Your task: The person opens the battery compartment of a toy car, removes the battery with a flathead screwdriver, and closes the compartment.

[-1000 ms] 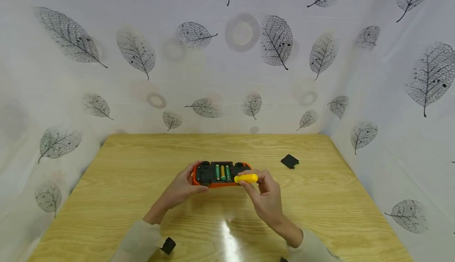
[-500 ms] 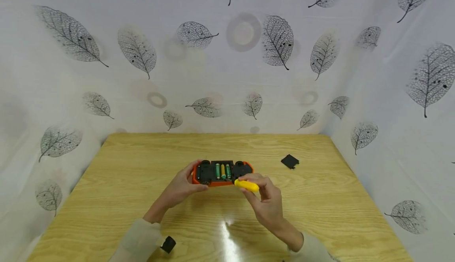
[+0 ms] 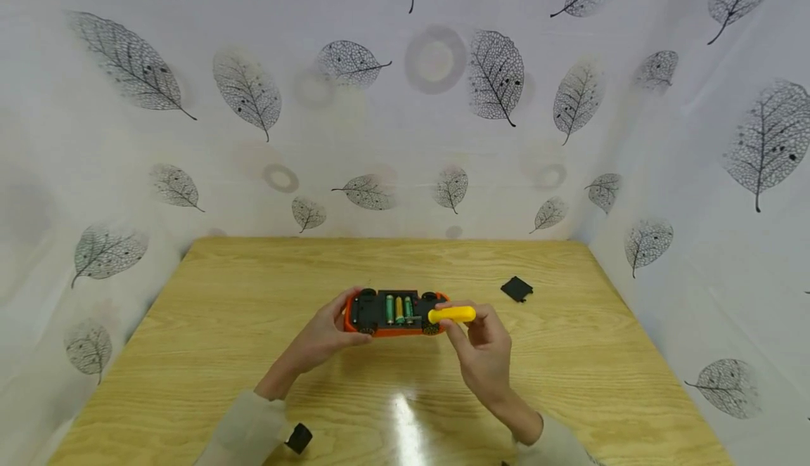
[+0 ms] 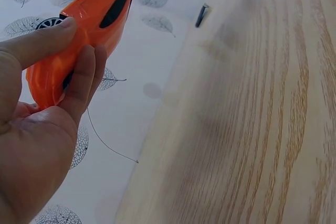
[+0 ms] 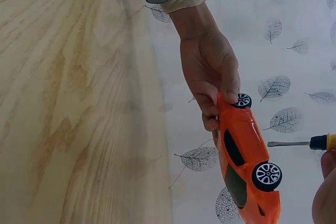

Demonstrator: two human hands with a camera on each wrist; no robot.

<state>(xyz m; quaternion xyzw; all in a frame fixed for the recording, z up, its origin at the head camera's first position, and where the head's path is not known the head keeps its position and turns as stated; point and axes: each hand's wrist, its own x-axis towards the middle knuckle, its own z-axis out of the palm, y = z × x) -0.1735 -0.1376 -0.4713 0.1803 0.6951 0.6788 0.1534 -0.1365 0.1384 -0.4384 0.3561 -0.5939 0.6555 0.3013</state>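
My left hand [image 3: 319, 336] grips one end of an orange toy car [image 3: 392, 331], held with its black underside turned up. Thumb and fingers clasp the body, as the left wrist view also shows on the car [image 4: 92, 17]. Three batteries [image 3: 399, 310], two green and one yellowish between them, lie side by side in the uncovered compartment. In my right hand [image 3: 487, 353] a yellow-handled screwdriver [image 3: 454, 313] is pinched, its thin shaft pointing left to the battery nearest it. The right wrist view shows the screwdriver's flat metal tip [image 5: 273, 144] beside the car's underside.
On the wooden table [image 3: 253, 269], a black battery cover [image 3: 517, 289] lies to the right behind the right hand. A small black camera [image 3: 299, 438] is worn at the left sleeve. A leaf-patterned cloth [image 3: 380, 121] hangs at the back and sides.
The screwdriver handle first swung down toward me, then came back up and moved slightly right, showing its shaft by the batteries. The left hand and car have barely moved.
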